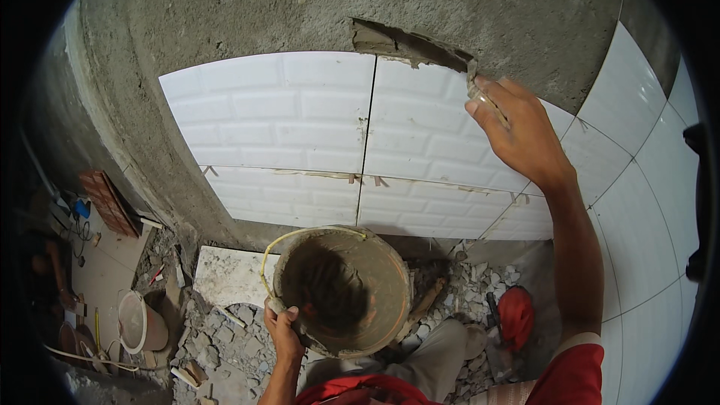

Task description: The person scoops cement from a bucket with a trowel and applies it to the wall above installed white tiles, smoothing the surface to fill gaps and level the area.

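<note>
My right hand (pixel 517 127) is closed round the handle of a trowel (pixel 472 79) at the top edge of a white tile (pixel 420 116). The trowel reaches left along that edge, over a dark streak of wet mortar (pixel 390 39); where blade ends and mortar begins is hard to tell. Low in front of me, my left hand (pixel 285 334) grips the near left rim of a mortar bucket (pixel 405 285), beside the grip of its yellow handle. Dark wet mortar (pixel 330 292) coats the inside of the bucket.
Bare grey plaster (pixel 247 0) rises above the tiles; a tiled side wall (pixel 645 232) stands right. Rubble (pixel 232 352) covers the floor, with a dirty board (pixel 232 274) and a red bundle (pixel 515 315). Far left are a second bucket (pixel 146 322) and another person's arm (pixel 58 277).
</note>
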### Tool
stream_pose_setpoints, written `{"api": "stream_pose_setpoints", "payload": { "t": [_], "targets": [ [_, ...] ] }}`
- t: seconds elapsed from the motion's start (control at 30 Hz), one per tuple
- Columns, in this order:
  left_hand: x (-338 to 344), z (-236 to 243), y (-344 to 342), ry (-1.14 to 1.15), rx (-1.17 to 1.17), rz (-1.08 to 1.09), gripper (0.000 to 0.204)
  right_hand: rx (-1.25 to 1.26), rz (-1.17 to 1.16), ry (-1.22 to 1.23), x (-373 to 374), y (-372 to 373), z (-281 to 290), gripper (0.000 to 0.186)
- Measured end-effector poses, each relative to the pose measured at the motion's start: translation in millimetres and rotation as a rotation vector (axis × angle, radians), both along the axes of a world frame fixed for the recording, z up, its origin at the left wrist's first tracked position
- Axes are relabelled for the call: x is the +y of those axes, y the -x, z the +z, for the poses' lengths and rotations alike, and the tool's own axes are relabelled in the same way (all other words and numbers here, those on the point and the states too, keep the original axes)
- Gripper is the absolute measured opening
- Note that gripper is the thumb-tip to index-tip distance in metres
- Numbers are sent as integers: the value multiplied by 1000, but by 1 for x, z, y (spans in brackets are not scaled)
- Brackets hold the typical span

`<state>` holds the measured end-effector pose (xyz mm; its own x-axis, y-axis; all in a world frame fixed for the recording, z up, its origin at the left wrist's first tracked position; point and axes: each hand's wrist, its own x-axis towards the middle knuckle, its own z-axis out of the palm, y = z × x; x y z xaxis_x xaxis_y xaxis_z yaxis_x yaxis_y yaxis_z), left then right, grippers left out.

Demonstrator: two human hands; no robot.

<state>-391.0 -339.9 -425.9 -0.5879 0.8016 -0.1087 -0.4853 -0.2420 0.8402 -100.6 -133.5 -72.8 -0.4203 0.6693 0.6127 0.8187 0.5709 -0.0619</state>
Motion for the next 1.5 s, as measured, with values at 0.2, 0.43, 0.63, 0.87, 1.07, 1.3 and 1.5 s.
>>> {"api": "stream_pose_setpoints", "payload": {
  "t": [0.2,0.43,0.63,0.87,1.07,1.3,1.5],
  "targets": [
    [0,-5,4,24,10,19,45,-5,44,29,-4,-9,-7,47],
    [0,-4,3,8,-10,7,46,-71,10,96,-5,-13,-11,42],
    [1,-5,3,9,-11,1,47,-125,28,100,-10,-13,3,41],
    [2,2,-1,-2,2,-7,48,-250,31,135,-9,-12,32,45],
    [1,-4,2,8,4,3,46,-167,78,97,-17,-31,48,51],
    [3,-10,6,26,14,-7,46,-115,98,-2,-3,-40,38,48],
    [3,-3,2,-1,-1,-9,49,-234,-62,151,2,-43,35,47]
  ]
}}
